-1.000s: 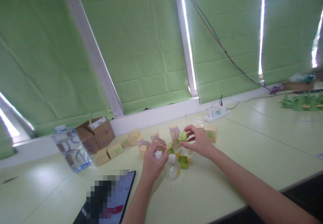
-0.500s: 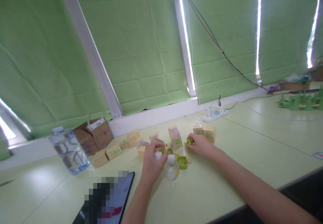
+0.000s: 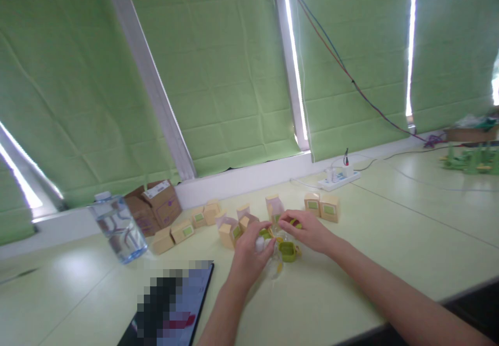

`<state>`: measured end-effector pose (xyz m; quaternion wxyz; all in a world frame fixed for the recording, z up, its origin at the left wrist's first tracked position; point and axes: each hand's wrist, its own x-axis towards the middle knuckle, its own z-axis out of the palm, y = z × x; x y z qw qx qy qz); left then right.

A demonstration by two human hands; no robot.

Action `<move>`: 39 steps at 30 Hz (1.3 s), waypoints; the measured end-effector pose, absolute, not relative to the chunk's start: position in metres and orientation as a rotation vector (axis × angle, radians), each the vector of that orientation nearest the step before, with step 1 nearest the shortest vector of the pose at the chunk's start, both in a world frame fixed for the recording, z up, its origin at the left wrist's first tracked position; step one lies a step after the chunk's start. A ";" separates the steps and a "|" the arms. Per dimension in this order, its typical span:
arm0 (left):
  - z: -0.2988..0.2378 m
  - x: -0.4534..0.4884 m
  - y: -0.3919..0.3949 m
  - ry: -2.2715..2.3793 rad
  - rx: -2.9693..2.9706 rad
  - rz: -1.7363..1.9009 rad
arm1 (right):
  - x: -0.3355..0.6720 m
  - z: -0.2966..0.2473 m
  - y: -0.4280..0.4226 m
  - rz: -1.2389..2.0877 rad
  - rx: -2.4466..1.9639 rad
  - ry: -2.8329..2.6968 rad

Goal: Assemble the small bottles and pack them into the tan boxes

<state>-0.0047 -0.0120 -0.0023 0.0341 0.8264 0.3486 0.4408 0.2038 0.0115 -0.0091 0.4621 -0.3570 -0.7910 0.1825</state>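
Observation:
My left hand (image 3: 249,255) is curled, with thumb and forefinger around a small white rounded piece (image 3: 260,243) that its fingers partly cover. Just to its right, my right hand (image 3: 307,229) has its fingertips pinched together near the left fingertips. A small green piece (image 3: 297,224) shows under the right fingers, its shape mostly hidden. Below the hands, a clear round container (image 3: 275,267) rests on the table, its top behind the left thumb. Beside it lies an open green square tray (image 3: 287,252) with a yellow part at its edge.
Small open cartons (image 3: 229,233) stand behind my hands, with closed ones (image 3: 329,209) to the right and more (image 3: 182,230) to the left. A water bottle (image 3: 120,229), brown box (image 3: 161,205) and tablet (image 3: 191,294) are at left. A power strip (image 3: 339,180) lies by the wall.
Both hands have come closer together over the clear container. The right hand has moved left with the green piece; the left has moved right with the white piece. The view has shifted slightly.

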 end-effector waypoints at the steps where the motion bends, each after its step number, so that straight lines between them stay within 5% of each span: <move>1: -0.003 -0.004 -0.013 1.060 2.550 1.343 | 0.199 -0.008 0.007 0.490 -0.835 -1.992; 24: 0.008 -0.005 -0.021 1.119 2.538 1.303 | 0.224 -0.017 0.027 0.238 -1.447 -2.027; 39: -0.006 -0.004 -0.009 0.938 2.599 1.326 | 0.194 -0.008 -0.002 0.665 -0.818 -2.086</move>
